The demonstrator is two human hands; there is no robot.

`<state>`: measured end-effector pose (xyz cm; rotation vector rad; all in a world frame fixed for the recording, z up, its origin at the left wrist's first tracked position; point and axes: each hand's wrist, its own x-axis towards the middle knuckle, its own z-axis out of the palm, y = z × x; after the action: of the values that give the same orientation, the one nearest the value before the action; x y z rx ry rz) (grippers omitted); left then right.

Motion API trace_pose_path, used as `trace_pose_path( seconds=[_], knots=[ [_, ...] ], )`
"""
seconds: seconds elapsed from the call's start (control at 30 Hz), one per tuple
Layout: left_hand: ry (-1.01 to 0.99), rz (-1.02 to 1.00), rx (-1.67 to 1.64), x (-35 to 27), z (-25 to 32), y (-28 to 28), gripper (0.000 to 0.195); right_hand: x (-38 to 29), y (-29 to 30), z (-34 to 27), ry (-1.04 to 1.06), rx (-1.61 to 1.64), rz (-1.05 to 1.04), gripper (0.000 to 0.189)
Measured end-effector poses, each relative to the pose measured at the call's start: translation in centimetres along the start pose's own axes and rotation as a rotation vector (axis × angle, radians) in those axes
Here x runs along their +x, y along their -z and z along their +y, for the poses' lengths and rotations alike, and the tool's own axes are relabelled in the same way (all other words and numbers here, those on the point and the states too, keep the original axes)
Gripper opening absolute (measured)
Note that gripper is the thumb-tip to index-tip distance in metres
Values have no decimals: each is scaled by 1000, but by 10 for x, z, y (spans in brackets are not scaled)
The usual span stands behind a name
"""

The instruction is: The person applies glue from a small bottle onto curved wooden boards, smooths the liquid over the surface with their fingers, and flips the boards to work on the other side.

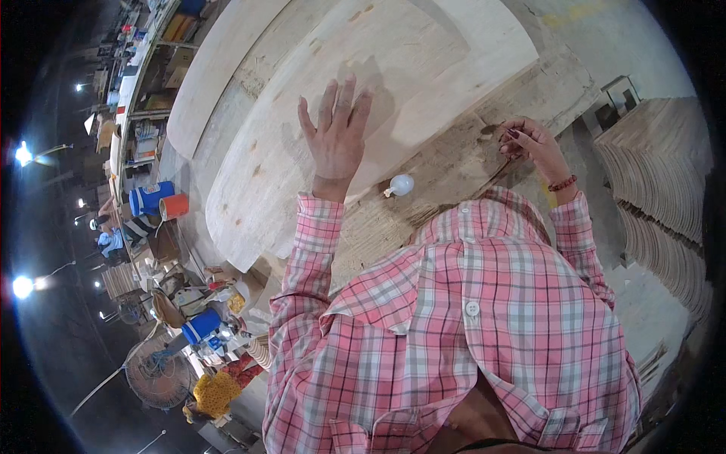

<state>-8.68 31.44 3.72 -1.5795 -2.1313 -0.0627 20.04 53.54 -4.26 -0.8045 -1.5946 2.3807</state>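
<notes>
A large pale wood veneer sheet (420, 74) with knots lies before me on a rough wooden board (448, 153). My left hand (338, 133) is palm down over the sheet, its fingers spread and holding nothing; whether the palm touches is not clear. My right hand (527, 144), a red bead bracelet at its wrist, is at the board's near edge. Its fingers are curled with the tips close together; I cannot tell whether something small is between them. A small whitish, balloon-like object (401, 184) with a narrow end lies on the board between my hands.
Another pale sheet (210, 96) lies to the left. Stacks of thin wavy sheets (658, 176) stand at the right. Leftward are a blue container (150, 198), an orange bucket (174, 206), loaded shelves, a pedestal fan (157, 374), a person in yellow (216, 394) and another person further off.
</notes>
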Motion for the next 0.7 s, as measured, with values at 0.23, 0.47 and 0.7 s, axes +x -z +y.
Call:
trace_pose_path(
  seconds=[0.23,0.47,0.7],
  knots=[
    [19,-35,28,-8,1,4,45,1,0,1,56,-1,-23,28],
    [50,-85,25,-4,5,7,48,0,0,0,64,-9,1,29],
    [146,-132,-77,-9,-3,22,42,-1,-1,-2,55,29,-21,30]
  ],
)
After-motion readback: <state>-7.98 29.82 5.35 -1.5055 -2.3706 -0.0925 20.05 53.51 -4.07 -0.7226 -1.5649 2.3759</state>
